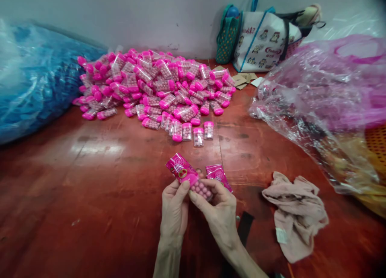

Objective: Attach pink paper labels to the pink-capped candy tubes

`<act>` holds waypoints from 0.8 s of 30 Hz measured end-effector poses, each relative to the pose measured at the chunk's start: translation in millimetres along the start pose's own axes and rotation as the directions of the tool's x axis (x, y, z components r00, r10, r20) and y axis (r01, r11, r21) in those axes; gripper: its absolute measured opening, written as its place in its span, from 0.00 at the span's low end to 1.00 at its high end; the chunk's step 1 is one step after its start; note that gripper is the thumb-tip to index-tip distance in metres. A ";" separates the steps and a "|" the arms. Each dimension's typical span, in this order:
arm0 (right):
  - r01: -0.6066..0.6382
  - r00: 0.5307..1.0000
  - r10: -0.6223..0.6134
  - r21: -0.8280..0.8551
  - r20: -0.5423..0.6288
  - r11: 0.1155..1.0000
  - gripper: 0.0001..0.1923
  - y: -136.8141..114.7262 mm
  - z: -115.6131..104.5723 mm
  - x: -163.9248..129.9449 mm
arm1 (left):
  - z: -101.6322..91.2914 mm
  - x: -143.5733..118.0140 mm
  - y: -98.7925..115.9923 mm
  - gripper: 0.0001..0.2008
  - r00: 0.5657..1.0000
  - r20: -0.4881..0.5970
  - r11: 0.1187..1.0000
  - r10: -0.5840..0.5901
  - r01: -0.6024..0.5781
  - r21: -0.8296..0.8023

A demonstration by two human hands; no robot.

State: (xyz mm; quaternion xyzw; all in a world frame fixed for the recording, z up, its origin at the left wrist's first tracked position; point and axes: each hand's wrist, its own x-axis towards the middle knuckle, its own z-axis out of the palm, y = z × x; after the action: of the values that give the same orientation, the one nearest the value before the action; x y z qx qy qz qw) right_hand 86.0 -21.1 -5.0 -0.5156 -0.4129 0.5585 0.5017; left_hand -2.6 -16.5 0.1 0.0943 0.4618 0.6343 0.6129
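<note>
One candy tube point(201, 188) w/ a pink label sleeve point(181, 170) partly on is gripped by left hand point(174, 207) & right hand point(219, 209), both closed on it, above the red tabletop point(90, 197). Big pile of unlabelled tubes point(157, 89) left behind it; more labels point(218, 175) beside right hand. Judged early on.

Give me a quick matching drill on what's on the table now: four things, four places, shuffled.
Things:
1 candy tube
2 pinkish cloth
3 blue bag
4 pile of pink-capped tubes

Places:
A far left of the table
B between the left hand and right hand
C middle, by the wall
D right of the hands

Pairs: 1-B, 2-D, 3-A, 4-C
</note>
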 end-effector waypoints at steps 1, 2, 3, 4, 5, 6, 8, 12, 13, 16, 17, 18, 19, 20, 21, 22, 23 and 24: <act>0.039 0.999 -0.040 -0.055 -0.022 0.998 0.11 1.5 -0.6 -1.0 | 0.5 -0.1 0.1 0.07 1.000 0.008 1.000 -0.002 0.002 0.009; 0.073 0.996 -0.077 -0.107 -0.038 0.992 0.11 2.6 -1.3 -1.8 | 0.8 -0.1 0.3 0.07 1.000 0.019 1.000 -0.005 0.005 0.018; 0.095 0.993 -0.104 -0.149 -0.048 0.984 0.11 3.4 -2.0 -2.3 | 0.8 -0.1 0.6 0.07 0.999 0.031 1.000 -0.007 0.006 0.027; 0.104 0.992 -0.115 -0.173 -0.051 0.979 0.12 3.6 -2.6 -2.6 | 0.6 -0.1 1.0 0.07 0.999 0.036 0.999 -0.006 0.005 0.036; 0.097 0.993 -0.107 -0.172 -0.047 0.980 0.12 3.3 -2.9 -2.6 | 0.2 0.0 1.3 0.07 0.999 0.033 0.999 -0.002 0.001 0.043; 0.077 0.996 -0.083 -0.145 -0.037 0.986 0.12 2.6 -3.0 -2.5 | -0.1 0.1 1.5 0.08 1.000 0.024 0.999 0.005 -0.006 0.047; 0.009 1.000 -0.009 -0.055 0.001 0.998 0.12 0.3 -2.1 -2.0 | -0.3 0.3 0.8 0.08 1.000 -0.008 0.999 0.018 -0.018 0.045; -0.052 0.999 0.052 0.003 0.016 0.999 0.09 -2.4 1.9 -2.2 | 1.4 0.5 -4.5 0.08 0.997 -0.074 1.000 0.016 -0.015 0.019; -0.038 0.999 0.037 -0.023 -0.016 0.999 0.09 -2.3 2.7 -2.5 | 2.2 0.4 -5.9 0.07 0.997 -0.072 1.000 0.003 -0.002 0.019; -0.007 0.995 -0.002 -0.084 -0.099 0.996 0.10 -1.8 2.7 -2.4 | 4.0 0.2 -7.6 0.07 0.999 -0.020 0.999 -0.033 0.034 0.038; -0.013 0.995 0.005 -0.079 -0.101 0.997 0.10 -2.2 1.8 -1.9 | 4.2 0.2 -7.3 0.07 0.999 -0.004 0.998 -0.040 0.040 0.042; -0.029 0.996 0.025 -0.060 -0.080 0.998 0.10 -3.1 0.6 -1.1 | 4.2 0.2 -6.6 0.06 0.999 0.003 0.999 -0.040 0.040 0.037; -0.055 0.998 0.054 -0.037 -0.038 0.998 0.11 -4.5 -0.8 -0.3 | 3.9 0.3 -5.6 0.06 0.999 0.000 0.999 -0.032 0.032 0.024; -0.087 0.996 0.087 -0.014 0.017 0.996 0.13 -6.2 -2.2 0.5 | 3.4 0.5 -4.5 0.06 1.000 -0.010 1.000 -0.021 0.021 0.005; -0.117 0.990 0.117 0.005 0.076 0.993 0.16 -7.9 -3.3 1.0 | 2.7 0.5 -3.3 0.06 1.000 -0.020 1.000 -0.013 0.012 -0.013; -0.141 0.981 0.139 0.011 0.133 0.990 0.17 -9.5 -3.9 1.1 | 2.0 0.5 -2.2 0.07 1.000 -0.029 1.000 -0.010 0.010 -0.026; -0.159 0.972 0.156 0.004 0.178 0.987 0.16 -10.7 -4.0 0.8 | 1.3 0.5 -1.3 0.08 0.999 -0.037 1.000 -0.012 0.011 -0.029; -0.168 0.964 0.167 -0.013 0.207 0.986 0.14 -11.3 -3.5 0.2 | 0.7 0.3 -0.7 0.09 0.999 -0.042 1.000 -0.018 0.017 -0.021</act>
State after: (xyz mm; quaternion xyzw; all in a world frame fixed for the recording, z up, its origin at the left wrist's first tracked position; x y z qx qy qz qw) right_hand 91.0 -19.3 5.5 -0.4866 -0.4165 0.6506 0.4081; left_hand -1.7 -16.0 -0.1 0.0704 0.4688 0.6355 0.6094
